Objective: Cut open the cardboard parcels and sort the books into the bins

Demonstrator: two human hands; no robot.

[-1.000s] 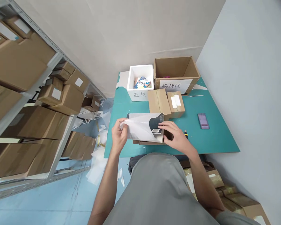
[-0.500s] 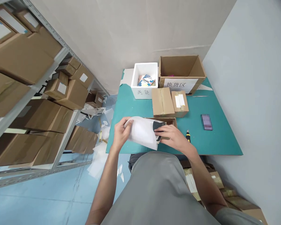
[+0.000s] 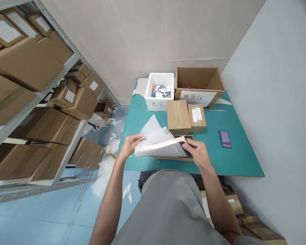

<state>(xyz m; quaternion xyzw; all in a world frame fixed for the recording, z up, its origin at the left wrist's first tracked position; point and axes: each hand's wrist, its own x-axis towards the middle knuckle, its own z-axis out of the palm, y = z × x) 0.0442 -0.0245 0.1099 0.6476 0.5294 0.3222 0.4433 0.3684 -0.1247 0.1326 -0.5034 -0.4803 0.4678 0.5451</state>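
Fingers of the left hand (image 3: pixel 129 147) pinched a white paper sheet (image 3: pixel 153 132); those of the right hand (image 3: pixel 199 153) gripped the bare right end of what looked like a thick book (image 3: pixel 180 140). Book was held over an open box (image 3: pixel 173 159), near the front edge of the table (image 3: pixel 237 154). Covering judged partial: near side covered, far flap loose, right end uncovered.

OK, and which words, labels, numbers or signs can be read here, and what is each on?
"换货区": white paper sign on the large open carton.
"退货": front of the white foam box, handwritten.
Too small or blurred: print on the booklet inside it, the small taped carton's label, shelf carton labels.
Paper-wrapped item in the hands: none legible.
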